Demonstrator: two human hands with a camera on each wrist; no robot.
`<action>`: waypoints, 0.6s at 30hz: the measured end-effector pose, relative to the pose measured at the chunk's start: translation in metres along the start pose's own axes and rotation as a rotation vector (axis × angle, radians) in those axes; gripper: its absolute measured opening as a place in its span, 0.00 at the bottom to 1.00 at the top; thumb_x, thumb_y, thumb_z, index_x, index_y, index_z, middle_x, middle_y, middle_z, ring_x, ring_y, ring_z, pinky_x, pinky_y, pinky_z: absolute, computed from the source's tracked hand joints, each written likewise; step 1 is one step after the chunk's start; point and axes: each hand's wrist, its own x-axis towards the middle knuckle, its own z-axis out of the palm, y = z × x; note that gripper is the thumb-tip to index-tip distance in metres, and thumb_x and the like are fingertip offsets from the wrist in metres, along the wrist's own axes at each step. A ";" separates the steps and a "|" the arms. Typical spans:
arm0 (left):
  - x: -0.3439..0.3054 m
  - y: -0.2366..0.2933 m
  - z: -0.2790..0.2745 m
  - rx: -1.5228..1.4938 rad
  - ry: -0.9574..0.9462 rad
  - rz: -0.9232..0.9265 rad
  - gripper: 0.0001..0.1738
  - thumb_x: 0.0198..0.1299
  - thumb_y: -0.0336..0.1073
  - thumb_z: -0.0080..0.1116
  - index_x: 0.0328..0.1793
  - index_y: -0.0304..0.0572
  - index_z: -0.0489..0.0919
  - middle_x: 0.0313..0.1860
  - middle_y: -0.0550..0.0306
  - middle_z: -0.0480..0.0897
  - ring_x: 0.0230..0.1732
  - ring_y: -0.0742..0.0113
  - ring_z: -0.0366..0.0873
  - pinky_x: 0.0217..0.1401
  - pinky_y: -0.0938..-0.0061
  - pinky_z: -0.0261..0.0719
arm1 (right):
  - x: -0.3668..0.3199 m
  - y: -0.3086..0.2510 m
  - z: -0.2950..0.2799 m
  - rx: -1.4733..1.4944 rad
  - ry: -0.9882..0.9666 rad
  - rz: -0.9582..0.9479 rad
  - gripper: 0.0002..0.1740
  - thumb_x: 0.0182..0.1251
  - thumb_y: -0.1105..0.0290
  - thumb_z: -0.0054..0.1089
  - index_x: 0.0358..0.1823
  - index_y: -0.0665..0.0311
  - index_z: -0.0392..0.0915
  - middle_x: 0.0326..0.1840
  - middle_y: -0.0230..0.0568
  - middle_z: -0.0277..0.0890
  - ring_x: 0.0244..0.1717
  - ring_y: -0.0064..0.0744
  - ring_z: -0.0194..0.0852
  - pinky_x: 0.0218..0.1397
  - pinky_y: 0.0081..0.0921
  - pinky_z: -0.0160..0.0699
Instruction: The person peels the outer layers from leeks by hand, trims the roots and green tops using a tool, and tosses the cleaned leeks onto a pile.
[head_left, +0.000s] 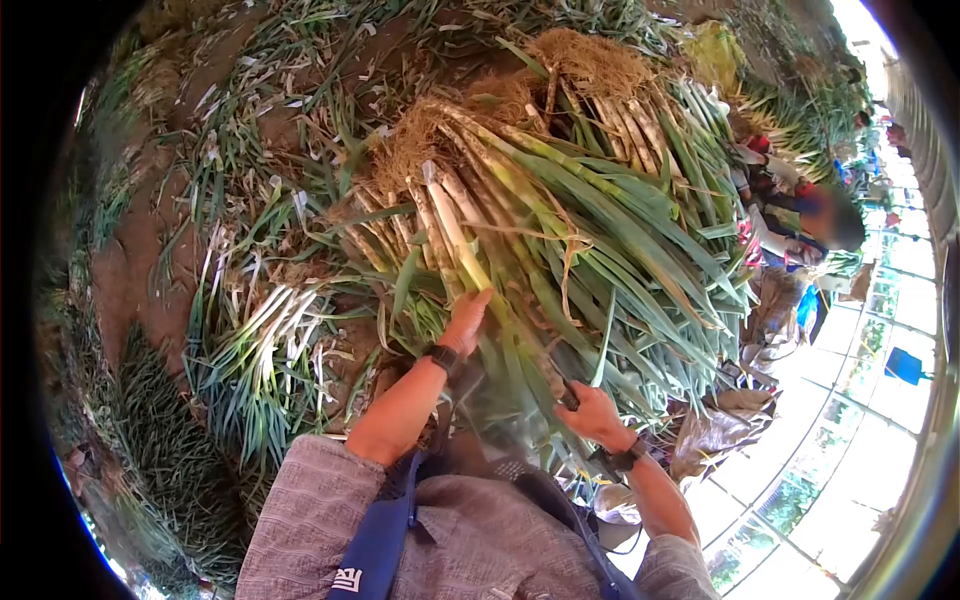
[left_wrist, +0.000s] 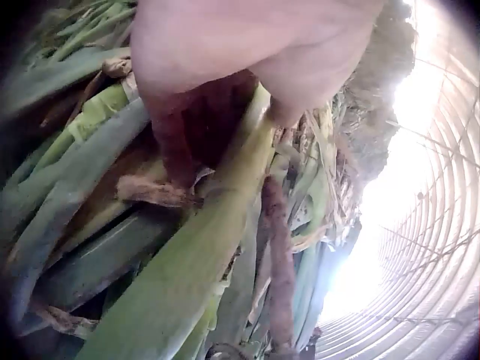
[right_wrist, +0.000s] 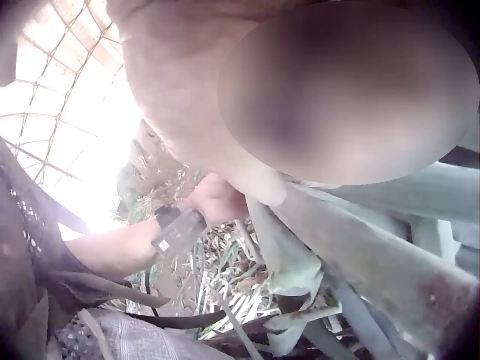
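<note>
My left hand (head_left: 467, 320) grips a pale leek (head_left: 455, 235) by its light-green upper shank, its white end pointing away from me. In the left wrist view the leek's broad green leaf (left_wrist: 180, 277) runs out below the curled fingers. My right hand (head_left: 598, 418), nearer my body on the right, grips the black handle of a narrow, rusty-brown knife (head_left: 545, 368). The knife's brown length lies beside the held leek's leaves, and also shows in the left wrist view as a rusty strip (left_wrist: 278, 262). A blurred patch hides most of the right hand in the right wrist view.
A big pile of leeks (head_left: 620, 235) with brown roots (head_left: 590, 65) lies ahead and right. Trimmed white-stemmed leeks (head_left: 275, 330) lie at left on ground strewn with leaf scraps (head_left: 270, 110). Another person (head_left: 790, 220) sits beyond the pile at right.
</note>
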 end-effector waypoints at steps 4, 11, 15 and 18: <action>-0.027 -0.010 -0.005 0.065 -0.017 -0.075 0.16 0.73 0.41 0.50 0.56 0.36 0.74 0.47 0.52 0.82 0.41 0.60 0.84 0.41 0.67 0.84 | 0.011 -0.012 -0.001 -0.018 -0.042 -0.014 0.19 0.56 0.54 0.64 0.39 0.62 0.77 0.33 0.55 0.79 0.39 0.61 0.78 0.41 0.50 0.74; -0.050 -0.072 -0.018 0.182 -0.210 -0.154 0.20 0.71 0.43 0.54 0.60 0.34 0.74 0.49 0.52 0.82 0.43 0.61 0.84 0.47 0.64 0.85 | 0.053 -0.030 0.008 -0.032 -0.015 0.006 0.22 0.57 0.52 0.62 0.45 0.60 0.79 0.36 0.56 0.82 0.40 0.63 0.78 0.46 0.51 0.76; -0.062 -0.098 -0.021 0.295 -0.280 -0.185 0.20 0.69 0.43 0.58 0.61 0.38 0.75 0.48 0.57 0.81 0.44 0.66 0.83 0.47 0.64 0.85 | 0.071 -0.018 0.028 -0.067 0.013 0.001 0.24 0.58 0.50 0.62 0.47 0.62 0.79 0.37 0.58 0.82 0.42 0.63 0.79 0.48 0.51 0.77; -0.067 -0.094 -0.020 0.267 -0.270 -0.277 0.22 0.68 0.45 0.60 0.63 0.42 0.75 0.50 0.60 0.80 0.47 0.68 0.80 0.46 0.65 0.84 | 0.077 -0.021 0.026 -0.085 0.023 -0.065 0.24 0.58 0.50 0.62 0.47 0.62 0.79 0.38 0.59 0.82 0.43 0.63 0.79 0.48 0.51 0.77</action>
